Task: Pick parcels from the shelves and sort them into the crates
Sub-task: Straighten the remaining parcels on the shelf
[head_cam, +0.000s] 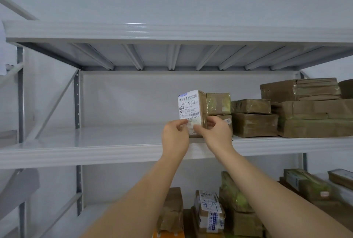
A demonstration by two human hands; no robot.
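A small brown cardboard parcel (192, 108) with a white shipping label on its front stands upright on the white metal shelf (95, 142). My left hand (174, 138) pinches its lower left corner. My right hand (214, 133) grips its lower right side, thumb on the label. Both arms reach up from below. The parcel's base is hidden behind my hands, so I cannot tell whether it rests on the shelf.
Several taped brown parcels (255, 123) are stacked to the right on the same shelf, one (218, 103) right beside the held parcel. More parcels (209, 212) lie on the lower shelf. A shelf deck (172, 33) runs overhead. Grey uprights (77, 100) stand at left.
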